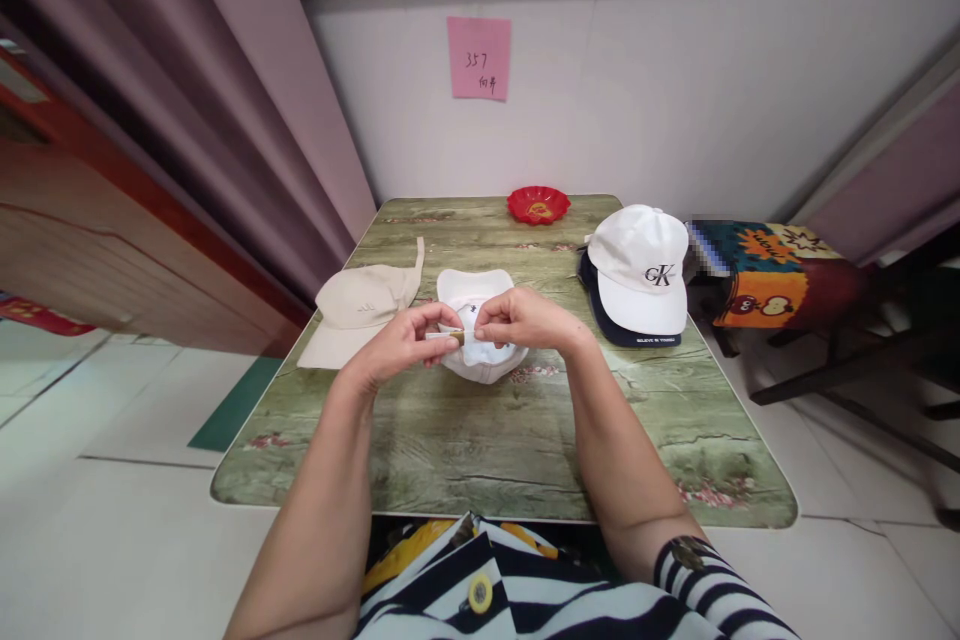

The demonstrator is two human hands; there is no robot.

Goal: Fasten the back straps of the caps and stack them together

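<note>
White strap [469, 331] is pinched finger-to-thumb by left hand [397, 340] and right hand [529, 317], so honestly I'd keep it flat.

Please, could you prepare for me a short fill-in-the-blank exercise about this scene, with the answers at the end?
1. The number written on the note is ____.
2. The dish near the far edge of the table is ____ in colour.
3. The white cap at the left hand and right hand is ____ the beige cap and the stacked caps.
4. Of the two hands, the ____ one is nearer to the beige cap.

Missing words: 357; red; between; left
</note>
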